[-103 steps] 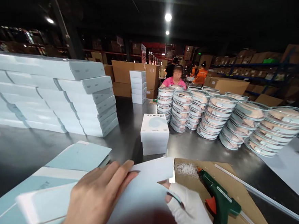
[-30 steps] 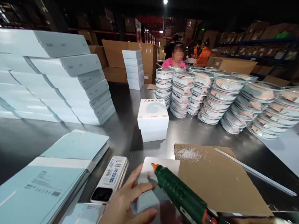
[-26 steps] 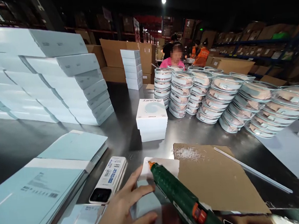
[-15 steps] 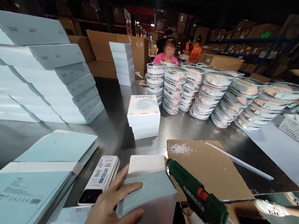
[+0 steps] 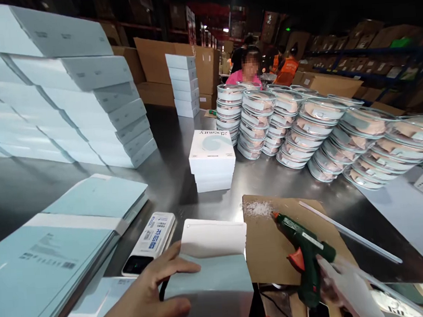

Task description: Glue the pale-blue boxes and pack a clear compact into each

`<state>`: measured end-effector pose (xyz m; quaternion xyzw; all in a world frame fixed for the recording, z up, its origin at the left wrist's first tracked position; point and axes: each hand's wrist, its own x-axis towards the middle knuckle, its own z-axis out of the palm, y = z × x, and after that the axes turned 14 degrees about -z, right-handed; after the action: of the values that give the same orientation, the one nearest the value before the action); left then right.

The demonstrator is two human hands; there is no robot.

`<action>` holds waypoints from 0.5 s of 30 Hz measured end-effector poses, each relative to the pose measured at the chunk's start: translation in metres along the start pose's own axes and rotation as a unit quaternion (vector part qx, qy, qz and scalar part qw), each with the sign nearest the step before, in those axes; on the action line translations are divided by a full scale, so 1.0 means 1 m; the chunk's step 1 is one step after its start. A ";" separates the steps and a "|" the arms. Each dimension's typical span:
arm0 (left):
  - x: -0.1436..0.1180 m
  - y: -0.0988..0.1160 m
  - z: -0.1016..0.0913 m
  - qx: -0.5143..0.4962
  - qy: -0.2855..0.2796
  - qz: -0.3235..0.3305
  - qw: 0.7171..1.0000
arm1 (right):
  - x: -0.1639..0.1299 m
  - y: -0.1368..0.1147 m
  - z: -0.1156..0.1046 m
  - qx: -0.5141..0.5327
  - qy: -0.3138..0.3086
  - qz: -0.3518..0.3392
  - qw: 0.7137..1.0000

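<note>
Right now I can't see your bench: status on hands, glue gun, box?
Left hand flat on light blue box. Right hand, gloved, at glue gun on cardboard sheet. White flap upright, unobstructed.

left hand [image 5: 149, 298] on pale box [image 5: 214, 269], right hand [image 5: 345, 289] gripping glue gun [image 5: 307, 251]
</note>
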<state>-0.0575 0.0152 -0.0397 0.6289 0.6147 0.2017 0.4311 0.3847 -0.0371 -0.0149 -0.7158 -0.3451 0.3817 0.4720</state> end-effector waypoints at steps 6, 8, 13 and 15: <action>0.003 -0.012 0.001 -0.017 -0.013 0.012 1.000 | -0.037 -0.011 0.075 0.090 -0.153 -0.245 0.953; 0.000 -0.008 0.006 -0.064 0.005 -0.001 0.998 | -0.047 -0.018 0.117 0.198 -0.286 -0.242 0.906; -0.007 0.020 0.021 -0.317 0.061 0.048 0.945 | -0.059 -0.004 0.152 0.204 -0.332 -0.299 0.871; -0.006 0.030 0.020 -0.341 0.059 0.077 0.935 | -0.057 0.002 0.144 0.088 -0.326 -0.364 0.868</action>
<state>-0.0248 0.0069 -0.0258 0.4765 0.4835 0.4684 0.5655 0.2327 -0.0267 -0.0419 -0.3294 -0.6805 0.4233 0.4992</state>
